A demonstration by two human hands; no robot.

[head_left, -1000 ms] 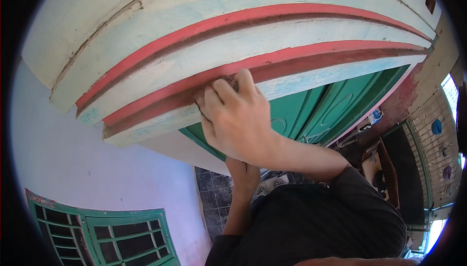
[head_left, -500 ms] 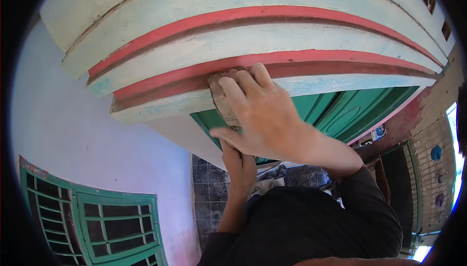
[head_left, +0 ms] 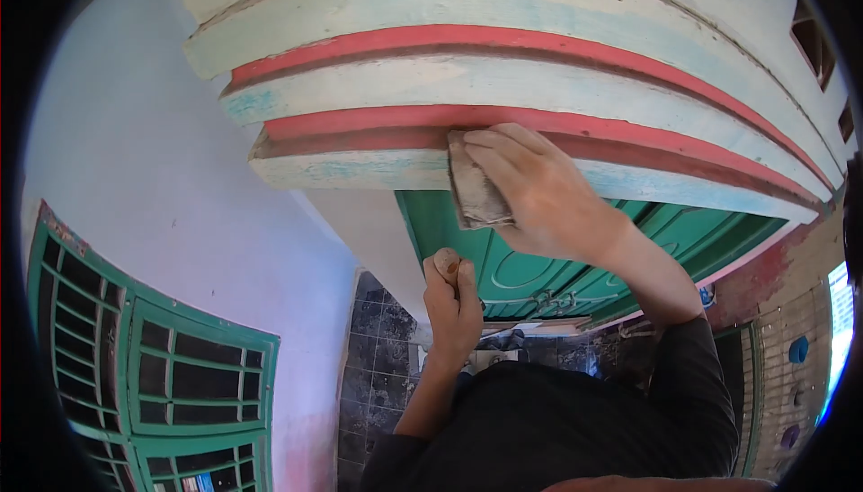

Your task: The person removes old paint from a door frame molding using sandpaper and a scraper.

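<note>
While one worn, grey-brown, folded flat pad rests against the lowest edge of a painted ledge, the right hand grasps it from the right, its fingers bent over the top and side of it. The pad spans the lowest of three pale, blue-smudged white bands, its upper end reaching the lower of two red bands and its lower end hanging in front of one green panelled door. Below and to the left of the pad, well apart from it, the left hand is closed around one small tan object with a rounded end bearing a brown spot; the fingers hide the rest of it, so I cannot tell what it is. Both forearms come out of one black shirt at the bottom of the view. Left of the ledge runs one pale lavender wall, with green-framed, gridded windows set low in it. Dark square floor tiles show between that wall and the shirt. At the far right, one blue item and one purple item sit against a wire grid.
</note>
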